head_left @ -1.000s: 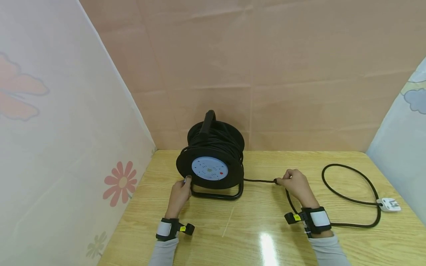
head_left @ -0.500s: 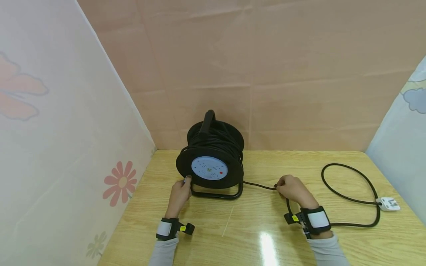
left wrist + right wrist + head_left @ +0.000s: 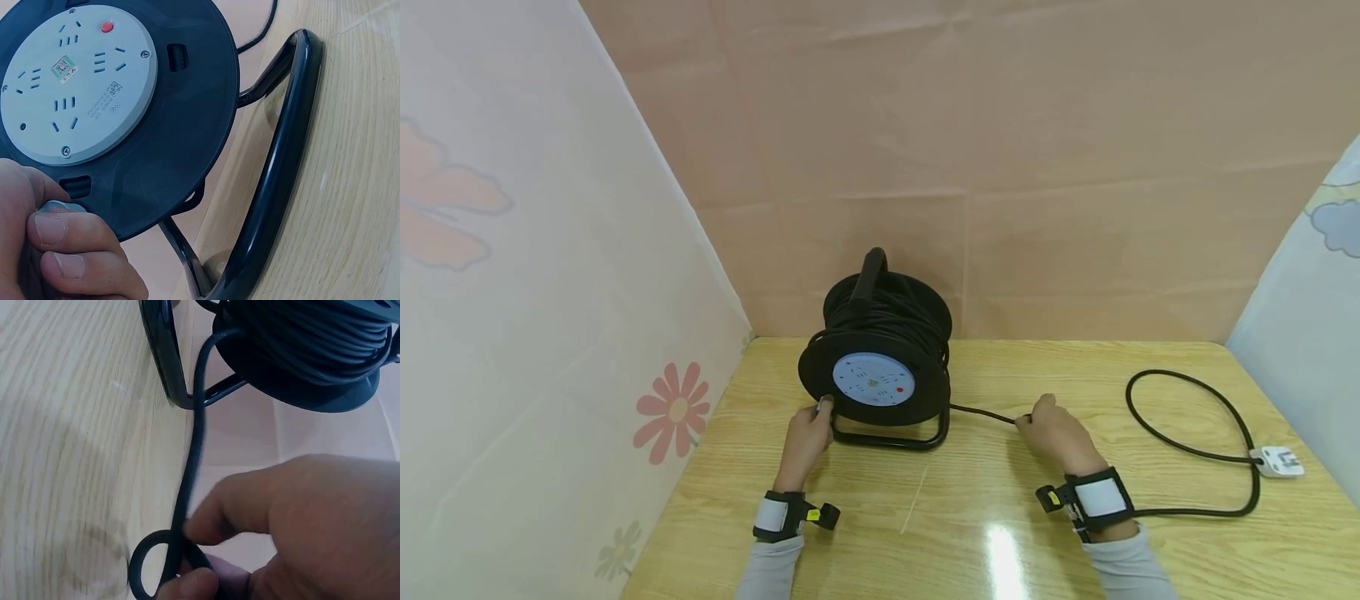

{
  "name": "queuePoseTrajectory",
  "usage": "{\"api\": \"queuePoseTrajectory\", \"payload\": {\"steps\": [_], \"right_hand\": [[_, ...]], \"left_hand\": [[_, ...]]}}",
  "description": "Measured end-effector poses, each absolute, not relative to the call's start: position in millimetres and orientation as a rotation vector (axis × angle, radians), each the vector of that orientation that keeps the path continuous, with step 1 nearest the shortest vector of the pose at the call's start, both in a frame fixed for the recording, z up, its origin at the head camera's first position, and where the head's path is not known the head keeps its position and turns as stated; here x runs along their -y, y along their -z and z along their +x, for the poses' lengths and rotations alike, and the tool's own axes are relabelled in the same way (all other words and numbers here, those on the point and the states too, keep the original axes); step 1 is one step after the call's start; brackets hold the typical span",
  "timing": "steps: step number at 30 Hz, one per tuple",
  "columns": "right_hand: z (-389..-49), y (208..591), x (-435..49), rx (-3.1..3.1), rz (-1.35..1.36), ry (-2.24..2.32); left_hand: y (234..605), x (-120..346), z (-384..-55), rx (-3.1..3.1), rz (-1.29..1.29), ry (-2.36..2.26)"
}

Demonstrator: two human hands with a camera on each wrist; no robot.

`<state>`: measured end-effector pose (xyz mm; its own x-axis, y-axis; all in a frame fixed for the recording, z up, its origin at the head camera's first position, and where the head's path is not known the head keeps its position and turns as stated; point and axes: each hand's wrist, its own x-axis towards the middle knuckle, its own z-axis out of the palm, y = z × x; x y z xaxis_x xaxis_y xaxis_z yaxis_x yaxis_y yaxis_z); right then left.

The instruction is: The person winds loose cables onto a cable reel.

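Observation:
A black cable reel (image 3: 816, 371) stands on the table at centre left, wound with black cable and fronted by a pale round socket panel (image 3: 874, 379). At the disc's lower left, my left hand (image 3: 805, 437) grips a small knob; in the left wrist view the grey-blue end of the knob (image 3: 59, 206) peeks out between thumb and fingers. From the reel's right side, cable (image 3: 983, 412) runs to my right hand (image 3: 1060, 435), which pinches it between thumb and fingers. A small cable loop (image 3: 134, 569) shows beside those fingertips in the right wrist view.
The reel's tubular black stand (image 3: 887, 443) rests on the wooden table (image 3: 955, 517). More cable curves over the right side to a white plug (image 3: 1277, 462). A tan backdrop (image 3: 1075, 208) rises behind, with pale printed sheets (image 3: 550, 333) at both sides.
My right hand has lowered toward me and slightly left, and the cable from the reel slopes down more. The left hand and the reel look unchanged.

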<state>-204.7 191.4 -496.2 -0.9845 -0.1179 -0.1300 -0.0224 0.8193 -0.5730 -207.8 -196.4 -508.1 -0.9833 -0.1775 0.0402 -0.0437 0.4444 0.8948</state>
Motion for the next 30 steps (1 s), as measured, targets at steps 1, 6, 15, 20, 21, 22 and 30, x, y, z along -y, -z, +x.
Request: {"api": "queuePoseTrajectory", "payload": {"steps": [1,6,15,20,21,22,30], "right_hand": [[-204.8,497.0,-191.6,-2.834,-0.119,0.908],[-207.4,501.9,-193.7,-2.816,-0.149,0.939],[-218.5,509.7,-196.8,-2.928,-0.027,0.967],[-221.5,513.3,-196.3,-2.956,-0.016,0.969],[-221.8,514.1,-196.3,-2.963,-0.017,0.968],[-222.3,515.1,-196.6,-2.97,-0.016,0.97],[-229.3,522.9,-189.4,-3.052,-0.048,1.044]], "left_hand": [[507.9,196.4,-207.7,2.56,0.197,1.577],[506.6,196.3,-206.9,2.565,0.193,1.569],[503.4,195.2,-207.1,2.551,0.207,1.566],[498.1,196.4,-206.1,2.457,0.195,1.689],[496.6,196.8,-205.9,2.432,0.186,1.73],[495.1,197.4,-205.7,2.404,0.178,1.769],[477.0,200.3,-208.0,2.284,0.148,1.952]]}}
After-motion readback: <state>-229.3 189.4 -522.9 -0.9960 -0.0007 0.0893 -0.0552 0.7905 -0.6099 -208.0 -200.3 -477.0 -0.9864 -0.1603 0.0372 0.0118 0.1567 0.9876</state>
